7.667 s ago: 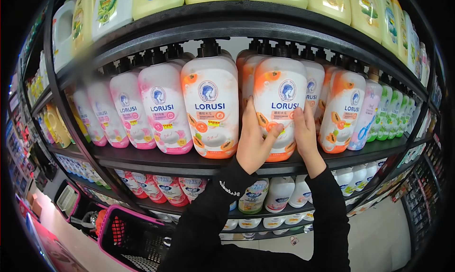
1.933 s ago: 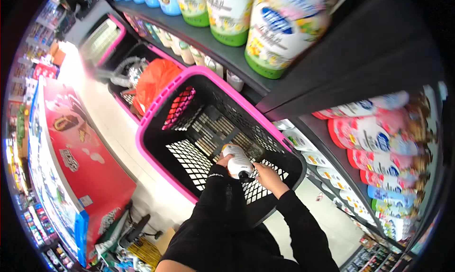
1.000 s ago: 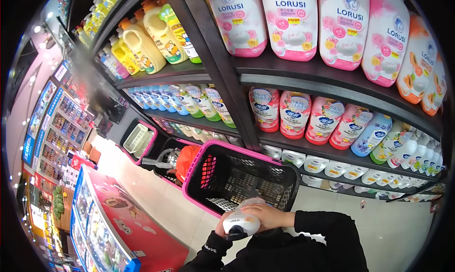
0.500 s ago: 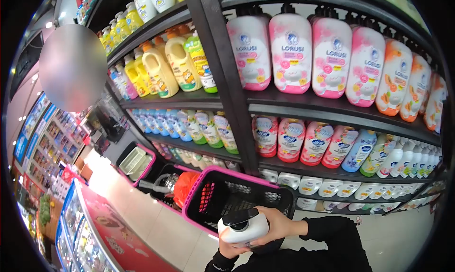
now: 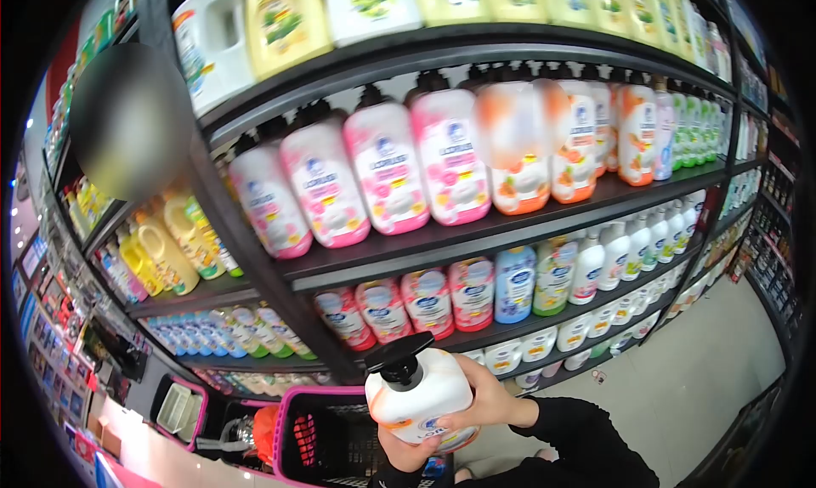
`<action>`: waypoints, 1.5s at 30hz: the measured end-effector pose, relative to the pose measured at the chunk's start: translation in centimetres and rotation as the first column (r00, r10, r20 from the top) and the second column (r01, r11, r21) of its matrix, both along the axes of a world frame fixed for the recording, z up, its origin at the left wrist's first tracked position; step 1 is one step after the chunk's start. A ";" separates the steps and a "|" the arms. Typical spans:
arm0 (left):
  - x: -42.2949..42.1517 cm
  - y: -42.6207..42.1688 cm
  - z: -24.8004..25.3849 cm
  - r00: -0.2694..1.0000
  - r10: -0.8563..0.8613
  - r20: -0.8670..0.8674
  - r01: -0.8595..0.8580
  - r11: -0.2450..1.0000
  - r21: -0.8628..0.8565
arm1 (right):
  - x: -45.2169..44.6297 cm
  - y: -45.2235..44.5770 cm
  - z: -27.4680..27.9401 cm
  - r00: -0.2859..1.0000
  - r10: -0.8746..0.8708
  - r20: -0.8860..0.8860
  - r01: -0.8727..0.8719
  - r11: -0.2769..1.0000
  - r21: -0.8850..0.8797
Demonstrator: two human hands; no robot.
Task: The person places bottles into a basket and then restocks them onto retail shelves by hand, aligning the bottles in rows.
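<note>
A white pump bottle [image 5: 425,392] with a black pump head and orange markings is held in front of me, tilted with its top toward the shelves. My right hand [image 5: 489,396] wraps round its right side, the thumb across the front near the label. Low on the left, my left hand [image 5: 406,451] grips the bottle near its base, partly hidden by it. Behind and below the bottle is a black shopping basket [image 5: 293,393] with a pink rim.
Shelves ahead carry pink LORUSI pump bottles [image 5: 387,169], orange ones [image 5: 574,144] and red bottles [image 5: 427,303] below. Large yellow bottles [image 5: 287,19] line the upper shelf. At lower left are an orange-red bag [image 5: 265,434] and another pink-rimmed basket [image 5: 202,416].
My view has turned right, bringing more shelf and the aisle on the right into sight. The bottle is raised and tilted so more of its front label shows; both hands keep hold.
</note>
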State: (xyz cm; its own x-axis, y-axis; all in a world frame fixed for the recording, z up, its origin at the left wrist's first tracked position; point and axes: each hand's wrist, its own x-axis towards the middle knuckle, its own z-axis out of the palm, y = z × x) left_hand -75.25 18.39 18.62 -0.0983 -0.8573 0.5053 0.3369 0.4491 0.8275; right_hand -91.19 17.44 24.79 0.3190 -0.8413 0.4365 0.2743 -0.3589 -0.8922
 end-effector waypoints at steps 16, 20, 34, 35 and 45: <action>-27.2 1.7 5.2 0.913 -0.382 -0.147 0.369 0.923 -0.105 | -25.9 8.0 4.9 0.917 -0.390 -0.084 0.366 0.907 -0.210; -30.4 1.1 6.2 0.909 -0.404 -0.103 0.388 0.910 -0.147 | -30.0 9.1 3.8 0.873 -0.461 -0.158 0.407 0.868 -0.283; -36.6 -6.4 11.6 0.930 -0.333 0.153 0.361 0.904 -0.227 | -34.6 2.3 4.8 0.774 -0.632 -0.027 0.605 0.752 -0.261; -36.9 -7.3 11.8 0.927 -0.342 0.155 0.372 0.897 -0.239 | -35.0 1.5 5.1 0.756 -0.654 -0.039 0.620 0.733 -0.279; -38.1 -13.4 14.7 0.900 -0.295 0.320 0.401 0.849 -0.344 | -36.9 -4.4 8.4 0.823 -0.566 0.046 0.565 0.808 -0.164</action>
